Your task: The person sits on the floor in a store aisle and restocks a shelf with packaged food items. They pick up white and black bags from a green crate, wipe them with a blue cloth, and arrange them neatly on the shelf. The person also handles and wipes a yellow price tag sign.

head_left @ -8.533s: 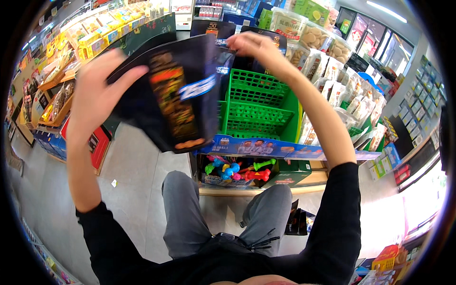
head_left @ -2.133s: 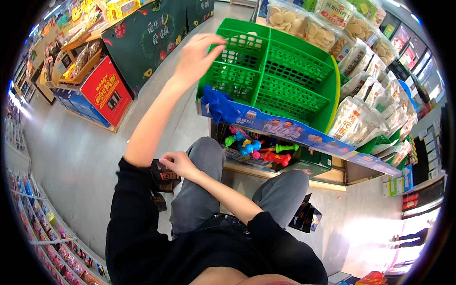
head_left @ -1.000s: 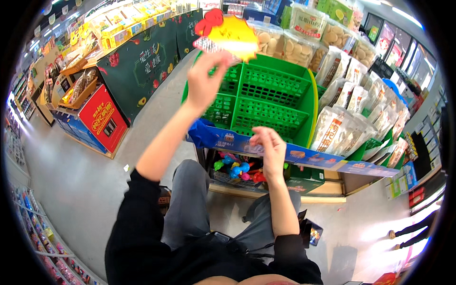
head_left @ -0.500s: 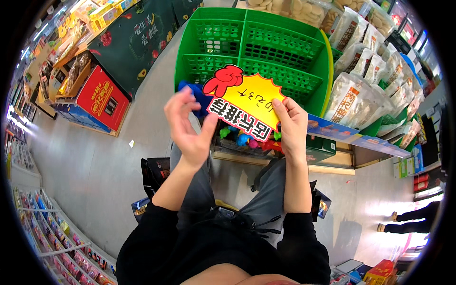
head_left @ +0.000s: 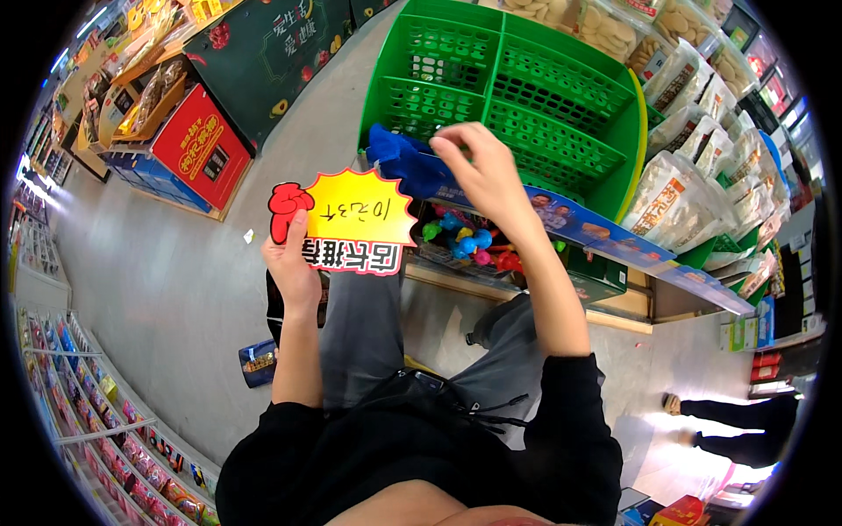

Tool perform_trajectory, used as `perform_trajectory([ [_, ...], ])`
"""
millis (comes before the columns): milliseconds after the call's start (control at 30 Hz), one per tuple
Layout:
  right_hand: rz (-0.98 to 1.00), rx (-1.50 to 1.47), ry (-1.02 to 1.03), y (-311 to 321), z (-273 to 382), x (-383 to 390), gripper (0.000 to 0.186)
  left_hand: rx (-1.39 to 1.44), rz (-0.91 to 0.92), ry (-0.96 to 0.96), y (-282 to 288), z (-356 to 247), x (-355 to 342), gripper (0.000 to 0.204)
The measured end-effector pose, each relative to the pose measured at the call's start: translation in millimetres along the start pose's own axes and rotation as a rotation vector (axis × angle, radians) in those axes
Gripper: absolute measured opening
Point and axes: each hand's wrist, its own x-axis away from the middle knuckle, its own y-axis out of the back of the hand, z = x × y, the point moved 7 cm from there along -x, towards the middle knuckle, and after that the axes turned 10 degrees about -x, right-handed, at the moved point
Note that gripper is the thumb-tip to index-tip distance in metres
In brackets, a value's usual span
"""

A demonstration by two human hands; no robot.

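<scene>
My left hand (head_left: 296, 267) is closed on a yellow, red-edged price sign (head_left: 355, 210), pinching it by the red pointing-hand shape at its left end. The sign's writing appears upside down to me. My right hand (head_left: 482, 171) hovers over the front edge of a green, divided plastic display rack (head_left: 502, 66). Its fingers are loosely bent and apart, with nothing visible in them. Just left of those fingertips, a crumpled blue cloth (head_left: 405, 165) hangs over the rack's front left corner; I cannot tell whether they touch it.
Colourful small toys (head_left: 469, 243) lie below the rack's front edge. Bagged dry goods (head_left: 671, 193) fill the rack to the right. A red carton (head_left: 200, 151) stands at the left, by a dark printed stand (head_left: 263, 66). Another person's legs (head_left: 737, 425) show at the lower right.
The sign has passed from my right hand to my left and moved left. My right hand has let go and reached forward to the blue cloth. My view has shifted slightly.
</scene>
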Motion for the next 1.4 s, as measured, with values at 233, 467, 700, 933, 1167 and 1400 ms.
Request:
perform_trajectory([
  [233,0.190,0.217,0.174,-65.0,25.1,78.6,0.014,0.069,-0.147,-0.022,66.5,-9.3,-12.1,0.020],
  [467,1.372,0.394,-0.814,-143.6,-205.4,374.5,0.047,0.427,0.205,0.386,109.0,51.6,17.8,0.042],
  [700,-0.732,0.231,-0.977,135.7,-79.6,423.9,0.024,-0.176,-0.475,1.222,320.8,137.6,242.6,0.030],
  [933,-0.563,0.008,-1.816,30.7,-163.8,645.4,0.022,-0.367,-0.361,1.481,227.9,220.4,268.2,0.028],
  [1167,-0.197,-0.046,-1.840,10.3,-211.1,605.8,0.020,-0.575,-0.253,1.420,204.1,298.0,210.9,0.028],
  [1400,-0.012,0.009,-1.750,42.7,-215.1,577.9,0.023,-0.833,-0.075,1.346,227.0,337.4,187.1,0.030],
])
